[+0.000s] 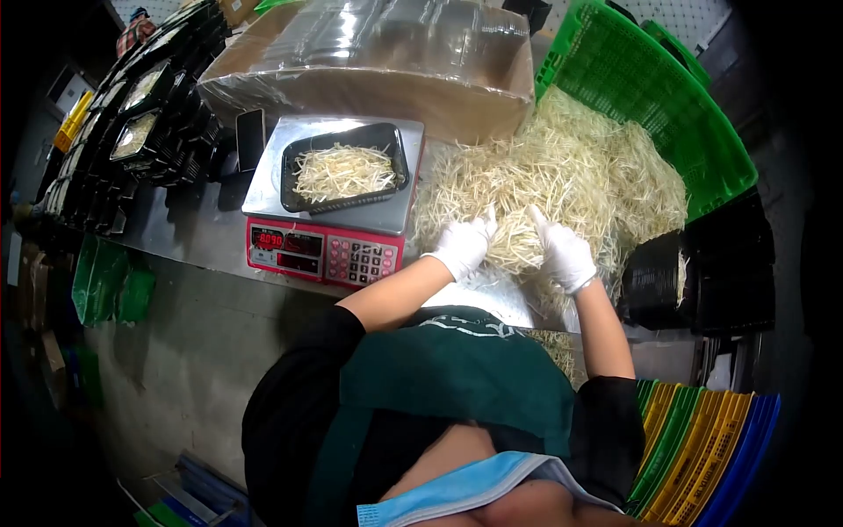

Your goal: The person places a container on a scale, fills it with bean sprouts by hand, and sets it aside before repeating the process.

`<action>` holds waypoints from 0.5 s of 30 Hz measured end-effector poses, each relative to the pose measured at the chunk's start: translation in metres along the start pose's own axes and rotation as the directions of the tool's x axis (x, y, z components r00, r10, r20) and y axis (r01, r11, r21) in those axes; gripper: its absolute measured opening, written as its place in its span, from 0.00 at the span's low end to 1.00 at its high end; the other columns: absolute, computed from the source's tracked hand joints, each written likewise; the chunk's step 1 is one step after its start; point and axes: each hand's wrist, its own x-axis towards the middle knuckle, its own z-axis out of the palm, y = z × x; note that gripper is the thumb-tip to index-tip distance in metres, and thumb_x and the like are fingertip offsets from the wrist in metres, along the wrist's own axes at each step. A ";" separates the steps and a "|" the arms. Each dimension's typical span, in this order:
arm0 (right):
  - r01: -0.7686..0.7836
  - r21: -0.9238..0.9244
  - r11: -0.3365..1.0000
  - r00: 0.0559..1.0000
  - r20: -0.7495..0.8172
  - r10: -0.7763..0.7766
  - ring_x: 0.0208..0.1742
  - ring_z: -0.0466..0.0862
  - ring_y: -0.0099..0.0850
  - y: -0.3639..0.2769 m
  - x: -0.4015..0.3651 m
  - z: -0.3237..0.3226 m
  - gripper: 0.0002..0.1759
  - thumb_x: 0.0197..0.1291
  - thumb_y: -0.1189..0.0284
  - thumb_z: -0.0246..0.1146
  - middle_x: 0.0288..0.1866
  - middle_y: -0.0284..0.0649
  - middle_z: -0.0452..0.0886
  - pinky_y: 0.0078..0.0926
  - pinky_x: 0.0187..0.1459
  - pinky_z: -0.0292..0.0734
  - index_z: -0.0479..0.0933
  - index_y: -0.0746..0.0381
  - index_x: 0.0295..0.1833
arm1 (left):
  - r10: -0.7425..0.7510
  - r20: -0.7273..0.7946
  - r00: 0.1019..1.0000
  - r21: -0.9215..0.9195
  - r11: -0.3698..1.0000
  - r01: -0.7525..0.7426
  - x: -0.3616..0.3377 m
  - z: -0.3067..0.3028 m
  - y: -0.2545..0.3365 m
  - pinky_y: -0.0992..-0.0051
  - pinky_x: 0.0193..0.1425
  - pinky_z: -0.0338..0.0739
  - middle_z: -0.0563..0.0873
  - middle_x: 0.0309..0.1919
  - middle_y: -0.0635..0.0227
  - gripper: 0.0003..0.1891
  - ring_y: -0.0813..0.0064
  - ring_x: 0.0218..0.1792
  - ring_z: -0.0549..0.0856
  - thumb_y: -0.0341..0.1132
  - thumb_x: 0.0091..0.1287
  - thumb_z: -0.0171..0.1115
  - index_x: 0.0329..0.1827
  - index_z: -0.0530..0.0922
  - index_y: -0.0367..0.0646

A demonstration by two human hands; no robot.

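A big heap of bean sprouts (562,167) lies on the metal table. My left hand (465,248), in a white glove, grips the near edge of this heap from the left. From the right, my gloved right hand (566,255) closes on the same clump, so sprouts bulge between the two hands. Both thumbs point away from me, and the other fingers are partly hidden in the sprouts. Left of the hands, a black plastic tray (303,204) holding sprouts sits slightly turned on a scale (323,255) with a red front and lit red digits.
Behind the scale stands an open cardboard box (369,92) of clear plastic lids. A green crate (667,114) tips behind the heap. Black trays (654,277) stand at right, and filled trays (145,132) are stacked at left. A phone (250,140) leans beside the scale. Coloured crates (702,448) are low right.
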 end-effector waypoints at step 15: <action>-0.230 0.523 0.821 0.964 0.004 0.268 0.51 0.81 0.40 0.041 -0.018 -0.012 0.44 0.43 0.80 0.68 0.53 0.45 0.80 0.31 0.48 0.78 0.63 0.58 0.70 | 0.038 0.320 0.947 -0.016 0.999 -0.034 -0.015 -0.024 -0.023 0.65 0.30 0.78 0.84 0.33 0.64 0.39 0.68 0.30 0.86 0.31 0.61 0.57 0.73 0.49 0.31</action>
